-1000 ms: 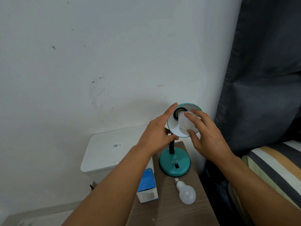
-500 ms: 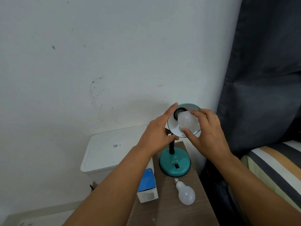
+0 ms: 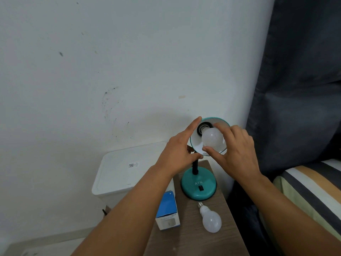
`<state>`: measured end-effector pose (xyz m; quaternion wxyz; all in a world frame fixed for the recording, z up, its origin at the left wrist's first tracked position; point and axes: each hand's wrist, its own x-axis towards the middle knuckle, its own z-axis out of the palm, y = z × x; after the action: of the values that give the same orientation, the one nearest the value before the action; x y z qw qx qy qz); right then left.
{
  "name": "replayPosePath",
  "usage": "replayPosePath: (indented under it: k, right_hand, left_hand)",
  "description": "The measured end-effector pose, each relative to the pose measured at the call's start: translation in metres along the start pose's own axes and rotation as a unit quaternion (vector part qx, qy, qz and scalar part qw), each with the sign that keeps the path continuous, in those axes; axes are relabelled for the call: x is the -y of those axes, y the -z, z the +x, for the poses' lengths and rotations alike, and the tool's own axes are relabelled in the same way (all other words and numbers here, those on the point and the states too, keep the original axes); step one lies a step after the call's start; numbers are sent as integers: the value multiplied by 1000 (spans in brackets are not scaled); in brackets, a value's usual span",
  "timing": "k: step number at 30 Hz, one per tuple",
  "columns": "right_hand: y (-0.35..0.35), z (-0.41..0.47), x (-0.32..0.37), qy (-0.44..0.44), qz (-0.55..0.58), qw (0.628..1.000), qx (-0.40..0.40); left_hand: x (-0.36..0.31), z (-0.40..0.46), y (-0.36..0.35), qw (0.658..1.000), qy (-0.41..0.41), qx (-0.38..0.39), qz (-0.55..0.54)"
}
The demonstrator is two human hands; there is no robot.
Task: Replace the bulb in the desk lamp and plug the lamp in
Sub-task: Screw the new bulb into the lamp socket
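A teal desk lamp stands on its round base on a narrow wooden side table, its shade tipped up toward me. A white bulb sits at the black socket inside the shade. My right hand grips that bulb with thumb below and fingers above. My left hand holds the shade's left rim, index finger along the edge, thumb under it. A second white bulb lies loose on the table in front of the base. The lamp's cord and plug are not in view.
A blue and white bulb box stands at the table's left edge. A white lidded bin sits left of the table against the white wall. A dark curtain hangs on the right, with a striped bed below it.
My right hand has turned around the bulb, from fingertips laid over it to a full grip with the thumb beneath. My left hand has stayed on the shade.
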<state>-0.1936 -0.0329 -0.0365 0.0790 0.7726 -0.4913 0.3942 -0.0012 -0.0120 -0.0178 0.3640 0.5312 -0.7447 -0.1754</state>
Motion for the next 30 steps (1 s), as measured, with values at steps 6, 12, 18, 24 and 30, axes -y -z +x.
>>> replayPosePath:
  k: [6, 12, 18, 24, 30]
  right_hand:
    - [1, 4, 4, -62, -34, 997, 15]
    - [5, 3, 11, -52, 30, 998, 33]
    - [7, -2, 5, -24, 80, 994, 69]
    - [9, -4, 5, -80, 3, 995, 66]
    - [8, -8, 9, -50, 22, 996, 70]
  left_hand:
    - [0, 0, 0, 1000, 6, 3, 5]
    - [1, 0, 0, 1000, 8, 4, -10]
    - [1, 0, 0, 1000, 7, 1, -13]
    - [-1, -1, 0, 1000, 12, 1, -4]
    - [-2, -2, 1, 1000, 11, 0, -8]
